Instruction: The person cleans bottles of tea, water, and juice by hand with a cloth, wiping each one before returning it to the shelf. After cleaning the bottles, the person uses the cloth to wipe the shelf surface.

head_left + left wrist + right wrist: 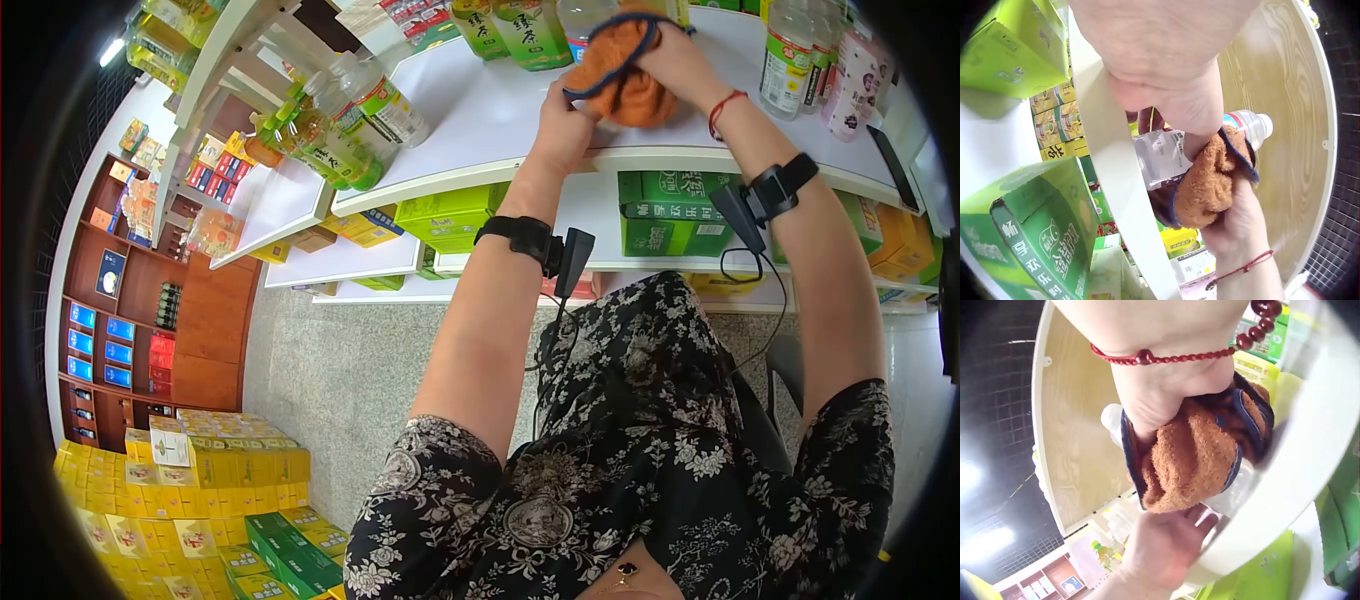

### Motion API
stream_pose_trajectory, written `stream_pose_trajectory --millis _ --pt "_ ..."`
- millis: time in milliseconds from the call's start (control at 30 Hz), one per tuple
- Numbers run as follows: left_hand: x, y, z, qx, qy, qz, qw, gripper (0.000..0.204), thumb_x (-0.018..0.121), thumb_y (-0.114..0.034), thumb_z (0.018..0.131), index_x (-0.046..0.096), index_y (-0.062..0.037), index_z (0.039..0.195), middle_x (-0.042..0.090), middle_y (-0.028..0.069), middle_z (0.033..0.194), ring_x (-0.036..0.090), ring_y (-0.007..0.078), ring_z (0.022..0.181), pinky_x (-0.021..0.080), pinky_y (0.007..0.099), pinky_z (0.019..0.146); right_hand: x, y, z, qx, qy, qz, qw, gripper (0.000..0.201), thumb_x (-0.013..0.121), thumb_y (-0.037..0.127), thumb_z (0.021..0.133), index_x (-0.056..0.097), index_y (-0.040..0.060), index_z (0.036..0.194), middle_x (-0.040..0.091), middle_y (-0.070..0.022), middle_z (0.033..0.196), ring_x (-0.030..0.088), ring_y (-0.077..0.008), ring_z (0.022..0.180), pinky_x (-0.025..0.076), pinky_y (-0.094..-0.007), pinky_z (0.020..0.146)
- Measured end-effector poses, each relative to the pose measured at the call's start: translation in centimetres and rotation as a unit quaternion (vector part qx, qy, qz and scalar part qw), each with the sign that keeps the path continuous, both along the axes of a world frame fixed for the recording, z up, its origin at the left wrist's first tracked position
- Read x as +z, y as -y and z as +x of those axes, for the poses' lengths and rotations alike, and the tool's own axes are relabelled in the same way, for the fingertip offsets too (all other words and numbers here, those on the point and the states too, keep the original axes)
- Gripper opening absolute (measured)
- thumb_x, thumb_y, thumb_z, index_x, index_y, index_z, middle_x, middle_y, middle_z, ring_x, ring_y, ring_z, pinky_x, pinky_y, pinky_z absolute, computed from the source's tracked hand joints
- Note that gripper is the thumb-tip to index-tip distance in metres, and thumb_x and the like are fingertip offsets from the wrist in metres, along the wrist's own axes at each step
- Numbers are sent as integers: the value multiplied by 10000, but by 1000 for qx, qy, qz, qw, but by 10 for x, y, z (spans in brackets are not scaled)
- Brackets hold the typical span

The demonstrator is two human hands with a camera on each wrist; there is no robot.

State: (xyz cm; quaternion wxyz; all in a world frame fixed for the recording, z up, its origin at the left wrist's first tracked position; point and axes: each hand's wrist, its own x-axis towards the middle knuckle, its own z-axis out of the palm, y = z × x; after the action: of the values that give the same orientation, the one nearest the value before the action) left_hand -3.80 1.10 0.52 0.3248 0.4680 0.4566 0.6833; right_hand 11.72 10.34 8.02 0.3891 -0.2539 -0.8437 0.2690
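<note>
Right hand [672,65] grips a bunched orange-brown cloth [640,98] with navy edging, pressed over part of a clear bottle [1163,156]. Left hand [563,128] is wrapped round that bottle's exposed end. All at the front edge of the white shelf [455,100]; green tea bottles [525,35] stand just behind, clear bottles [783,72] to the right.

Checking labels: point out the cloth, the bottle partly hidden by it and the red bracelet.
Cloth [1186,459], right wrist view: middle of its brown pile.
Bottle [1252,127], left wrist view: its clear shoulder.
Red bracelet [1179,359], right wrist view: its braided cord.
</note>
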Motion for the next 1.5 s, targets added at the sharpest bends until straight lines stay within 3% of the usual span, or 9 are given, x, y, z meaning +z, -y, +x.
stream_pose_trajectory --millis 67,167,233,500,667,1033,1100,1267,1500 --pt "1 -1 -4 11 -94 -45 995 492 668 -72 822 462 42 1253 578 106 1129 540 185 1033 423 295 918 21 -5 -11 21 -33 153 987 319 514 273 861 626 23 1025 642 -197 1036 603 -335 975 483 -386 850" --pt "0 -3 -2 3 -73 5 997 575 766 -143 759 448 28 1207 559 123 1138 526 177 1039 453 298 887 51 -1 -20 18 -67 102 992 308 524 269 856 635 23 1004 645 -195 1033 605 -334 978 484 -384 853" --pt "1 -2 -1 22 -96 -2 995 567 763 -135 761 448 33 1202 564 118 1128 527 174 1039 452 296 887 58 -8 -28 -58 -4 232 971 307 521 271 860 639 22 995 648 -190 1032 607 -338 975 486 -382 851" --pt "1 1 -1 -26 8 32 999 484 695 -28 784 450 -5 1201 571 114 1127 532 175 1064 444 296 902 -1 -4 -8 -39 21 77 996 360 627 265 801 625 25 1070 656 -175 1046 619 -302 997 488 -359 849" --pt "0 -5 -2 53 -126 4 991 515 648 49 765 433 -5 1230 567 99 1152 554 173 1045 458 279 886 -54 -9 0 -11 9 22 1000 412 648 314 773 628 47 1085 644 -200 1050 610 -338 991 483 -390 855" --pt "5 1 -1 0 -67 -28 997 531 664 -45 811 450 12 1294 571 80 1114 540 160 983 450 275 850 26 -22 -22 -56 -22 0 998 372 631 244 807 605 18 1102 644 -148 1101 608 -262 1036 474 -344 876" --pt "6 2 -1 -24 -47 -8 999 515 669 -79 822 460 13 1284 572 74 1102 533 156 974 446 277 852 52 7 -23 29 -66 100 992 314 489 268 882 623 23 1027 629 -196 1076 590 -332 1007 476 -389 863" --pt "2 -2 -5 -31 -30 -12 999 488 649 -119 844 464 6 1278 576 71 1120 533 164 1003 428 288 889 33 -5 -22 -33 -21 149 988 331 488 270 881 608 19 1060 629 -189 1084 581 -333 1026 468 -390 878" --pt "1 -4 -1 7 -30 13 999 491 610 -31 838 442 13 1297 571 98 1185 540 168 1070 425 285 929 -31 10 0 -72 62 9 995 389 608 245 834 580 17 1147 603 -200 1156 574 -352 1058 461 -382 912"
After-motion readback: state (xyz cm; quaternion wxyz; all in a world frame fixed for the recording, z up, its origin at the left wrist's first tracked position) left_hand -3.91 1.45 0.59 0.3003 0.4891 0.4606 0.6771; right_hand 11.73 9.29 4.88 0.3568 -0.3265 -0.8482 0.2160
